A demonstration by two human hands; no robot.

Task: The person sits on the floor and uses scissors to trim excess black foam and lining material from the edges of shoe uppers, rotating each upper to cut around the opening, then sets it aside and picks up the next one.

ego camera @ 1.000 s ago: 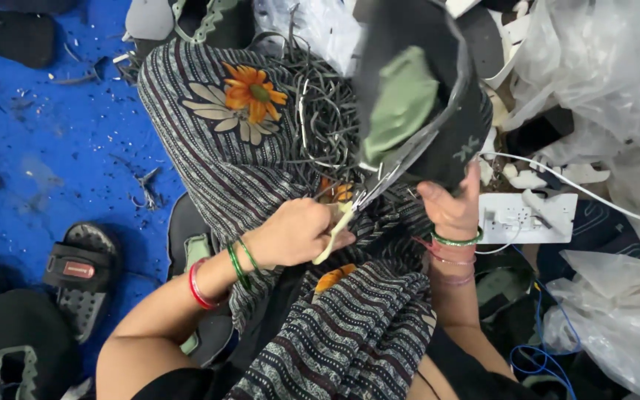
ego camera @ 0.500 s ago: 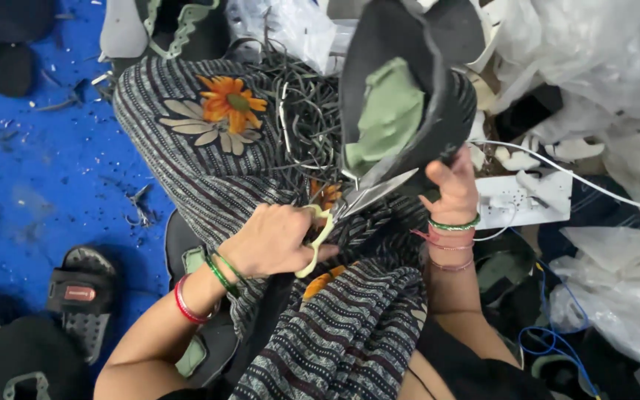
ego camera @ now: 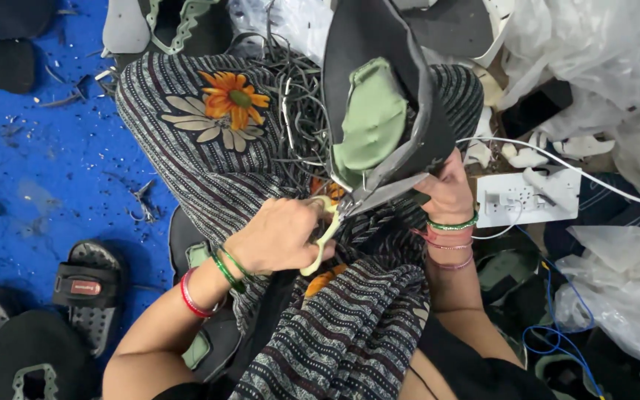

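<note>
My left hand (ego camera: 279, 237), with red and green bangles at the wrist, grips pale-handled scissors (ego camera: 368, 196). The blades sit at the lower edge of a black sandal sole (ego camera: 401, 67) with a green strap (ego camera: 370, 122). My right hand (ego camera: 450, 192) holds that sole upright by its lower rim, just right of the blades. Both hands work above my lap, which is covered by striped cloth with an orange flower (ego camera: 216, 126). A tangle of thin black trimmed strips (ego camera: 298, 96) lies on the cloth behind the sole.
A blue floor mat (ego camera: 31, 170) with small scraps spreads to the left. Dark sandals (ego camera: 87, 289) lie at lower left. A white power strip (ego camera: 516, 200) with a white cord, clear plastic bags (ego camera: 594, 52) and a blue cable (ego camera: 550, 333) crowd the right.
The sole has tilted and come lower toward my lap. My left hand with the scissors has shifted slightly right along the sole's edge.
</note>
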